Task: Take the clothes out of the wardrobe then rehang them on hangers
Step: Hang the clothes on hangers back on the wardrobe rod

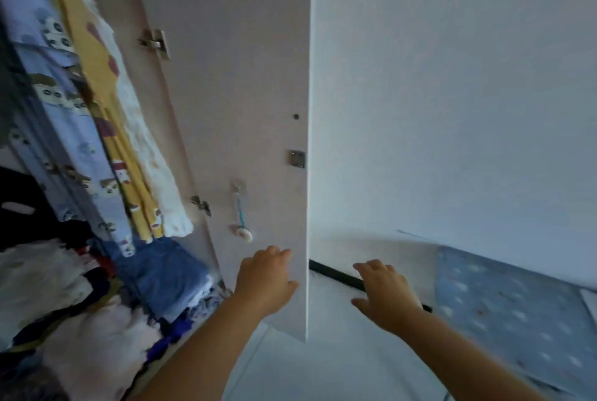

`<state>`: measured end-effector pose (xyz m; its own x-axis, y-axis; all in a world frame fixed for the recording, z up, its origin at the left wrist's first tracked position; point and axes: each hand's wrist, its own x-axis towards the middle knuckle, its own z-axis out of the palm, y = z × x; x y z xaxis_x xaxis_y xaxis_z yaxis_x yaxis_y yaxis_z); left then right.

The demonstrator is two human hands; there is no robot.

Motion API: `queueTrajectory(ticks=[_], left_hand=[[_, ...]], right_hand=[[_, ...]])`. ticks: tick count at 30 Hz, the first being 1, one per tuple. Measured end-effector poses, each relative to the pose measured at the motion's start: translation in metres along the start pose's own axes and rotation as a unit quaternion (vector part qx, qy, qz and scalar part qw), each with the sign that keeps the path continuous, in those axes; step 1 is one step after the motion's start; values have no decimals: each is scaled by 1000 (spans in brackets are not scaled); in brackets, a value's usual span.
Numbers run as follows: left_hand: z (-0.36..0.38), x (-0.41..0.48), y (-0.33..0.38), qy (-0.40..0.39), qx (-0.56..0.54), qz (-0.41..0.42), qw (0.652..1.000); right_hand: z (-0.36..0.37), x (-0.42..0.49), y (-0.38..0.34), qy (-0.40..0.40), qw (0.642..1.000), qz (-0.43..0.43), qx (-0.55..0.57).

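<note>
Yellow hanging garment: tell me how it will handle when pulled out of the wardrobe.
The yellow garment probably goes floppy: it hangs in long soft folds. Likely light, being thin cloth. It may drag on the blue printed garment and white garment pressed against it.

Plain white wall (452, 77) fills the right half. A black strip (336, 276) runs along its foot. A blue mat (517, 320) with pale spots lies lower right, its far edge up against the wall, with a few dark specks on it. Pale floor (339, 368) at bottom centre. A small hook (237, 185) sits on the inner face of the wardrobe door (226, 93). A teal cord (240, 210) hangs from it, with a round white charm (244, 234) at its end. Charm detail is too blurred to read.
</note>
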<state>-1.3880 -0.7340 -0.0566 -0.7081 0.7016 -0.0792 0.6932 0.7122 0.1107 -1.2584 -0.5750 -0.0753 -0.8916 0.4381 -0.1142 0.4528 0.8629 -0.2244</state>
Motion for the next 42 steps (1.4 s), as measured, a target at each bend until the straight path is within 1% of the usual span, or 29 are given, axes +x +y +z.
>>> queueTrajectory(ticks=[3,6,9,11,14,17,20,23,26,31,33,37,42], left_hand=[[17,-20,82,-24,-2,84,996],[32,-36,155,-47,-1,165,985],[44,-54,225,-66,6,246,967],[50,-70,271,-76,18,306,949],[60,-103,332,-95,22,396,913],[74,-144,383,-125,16,480,868],[90,-191,427,-153,10,551,820],[106,-249,464,-175,16,609,774],[119,-311,496,-195,33,658,727],[130,-410,551,-193,62,725,658],[136,-447,577,-186,65,745,637],[149,-530,639,-178,80,771,607],[163,-642,707,-192,93,801,559]], right_hand=[[-3,-66,61,8,997,80,6],[-6,-132,114,15,986,166,21],[-8,-199,158,34,967,250,42],[-7,-245,178,45,948,310,50],[-1,-316,196,63,911,402,62],[5,-389,202,78,868,485,75],[12,-460,200,91,819,561,81],[24,-530,189,101,761,632,108],[36,-598,177,107,714,682,116],[50,-702,171,123,646,742,130],[56,-742,177,131,626,757,135],[65,-831,193,144,592,780,143],[78,-941,212,143,550,808,156]])
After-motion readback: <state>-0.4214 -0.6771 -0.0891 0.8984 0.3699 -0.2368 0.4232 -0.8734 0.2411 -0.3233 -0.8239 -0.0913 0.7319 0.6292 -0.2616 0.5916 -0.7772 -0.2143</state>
